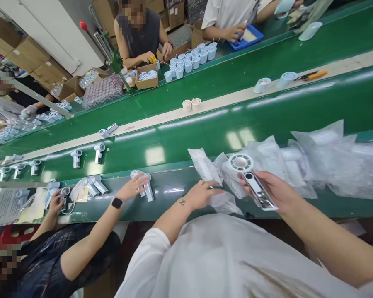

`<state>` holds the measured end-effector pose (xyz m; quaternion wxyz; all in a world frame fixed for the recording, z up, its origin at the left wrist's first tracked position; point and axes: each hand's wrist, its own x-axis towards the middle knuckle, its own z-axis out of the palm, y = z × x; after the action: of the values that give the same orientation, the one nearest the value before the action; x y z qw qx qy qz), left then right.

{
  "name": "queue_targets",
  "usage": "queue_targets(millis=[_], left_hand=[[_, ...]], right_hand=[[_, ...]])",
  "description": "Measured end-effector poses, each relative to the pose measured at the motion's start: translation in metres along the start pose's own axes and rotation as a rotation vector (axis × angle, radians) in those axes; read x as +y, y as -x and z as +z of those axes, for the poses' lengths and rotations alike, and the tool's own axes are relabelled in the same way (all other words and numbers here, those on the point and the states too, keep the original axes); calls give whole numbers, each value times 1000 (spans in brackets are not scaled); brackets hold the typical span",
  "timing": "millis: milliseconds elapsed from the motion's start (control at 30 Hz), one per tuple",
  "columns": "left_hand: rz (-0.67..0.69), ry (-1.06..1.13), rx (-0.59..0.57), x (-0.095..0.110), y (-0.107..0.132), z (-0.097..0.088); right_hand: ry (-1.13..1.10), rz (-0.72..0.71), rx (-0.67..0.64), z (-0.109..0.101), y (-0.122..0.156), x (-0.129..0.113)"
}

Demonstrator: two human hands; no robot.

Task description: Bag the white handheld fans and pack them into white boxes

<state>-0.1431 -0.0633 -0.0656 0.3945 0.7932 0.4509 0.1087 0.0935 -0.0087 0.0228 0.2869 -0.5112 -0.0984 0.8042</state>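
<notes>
My right hand [275, 188] is wrapped round a white and silver handheld fan [251, 182], its round head pointing up and left and its shiny handle toward me. To its left, my left hand [202, 194] reaches over the bench with fingers stretched out, at the edge of a clear bubble bag [226, 203]; whether it touches the bag is hard to tell. Just beyond that hand lies another bubble bag [205, 165]. A large heap of bubble-wrapped packs [326, 161] spreads across the bench behind and to the right of the fan.
At left, a co-worker's hand [133, 185] with a watch reaches over two fans [148, 188]. More fans [98, 153] lie on the green conveyor belt [174, 138]. Across it, other people work beside rows of pale blue cups [188, 64]. Orange-handled pliers [317, 75] rest on the divider.
</notes>
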Motion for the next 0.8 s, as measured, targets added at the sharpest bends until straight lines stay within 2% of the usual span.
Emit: queue_targets(millis=[67, 133, 200, 267, 333, 433, 500, 567, 633, 700, 800], left_hand=[[29, -117, -99, 0, -4, 3], [-74, -95, -59, 10, -2, 1], [-289, -54, 108, 27, 4, -9], [-489, -13, 299, 47, 10, -25], [-577, 115, 416, 65, 14, -41], [-571, 514, 480, 82, 19, -54], [-534, 704, 551, 88, 26, -52], [-498, 683, 690, 95, 34, -44], [-470, 545, 863, 104, 41, -33], [-450, 469, 1001, 114, 44, -21], [-415, 456, 1091, 124, 43, -9]], right_hand=[[-71, 144, -16, -25, 14, 4], [-65, 203, -38, -38, 28, 14], [-4, 222, -109, -37, 41, 26], [81, 251, -236, -22, 51, 35], [170, 262, -363, -2, 56, 38], [282, 219, -500, 21, 53, 37], [352, 196, -504, 23, 45, 33], [417, 173, -433, 18, 37, 30], [461, 132, -379, 9, 31, 28], [506, 100, -392, 3, 29, 28], [569, 78, -440, -1, 32, 30]])
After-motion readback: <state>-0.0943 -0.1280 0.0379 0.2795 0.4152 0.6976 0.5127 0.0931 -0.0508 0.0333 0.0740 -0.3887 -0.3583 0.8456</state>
